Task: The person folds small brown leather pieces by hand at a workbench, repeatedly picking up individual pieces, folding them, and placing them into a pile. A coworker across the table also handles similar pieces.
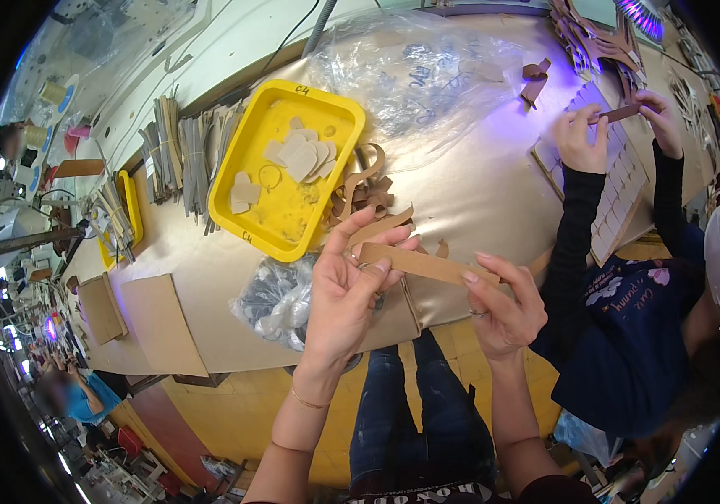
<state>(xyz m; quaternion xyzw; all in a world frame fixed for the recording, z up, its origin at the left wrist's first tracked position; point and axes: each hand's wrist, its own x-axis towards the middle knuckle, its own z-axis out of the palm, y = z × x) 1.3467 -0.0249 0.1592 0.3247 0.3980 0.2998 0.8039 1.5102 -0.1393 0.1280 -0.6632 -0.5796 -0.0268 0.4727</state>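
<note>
A flat tan strip (427,265), leather-like, stretches between my hands above the table's front edge. My left hand (345,281) pinches its left end between thumb and fingers. The thumb and fingers of my right hand (507,309) are closed on the other end. A second brown strip (389,225) shows by my left fingers; whether they hold it I cannot tell. Just beyond lies a heap of curled brown strips (368,195). It rests against a yellow tray (224,189) with pale rounded pieces (303,157) inside.
Bundles of grey strips (198,151) lie left of the tray. Clear plastic sheeting (410,71) covers the back, and a plastic bag (280,302) sits near the front edge. Cardboard pieces (162,323) are at left. At right, a co-worker's hands (582,139) hold a dark strip.
</note>
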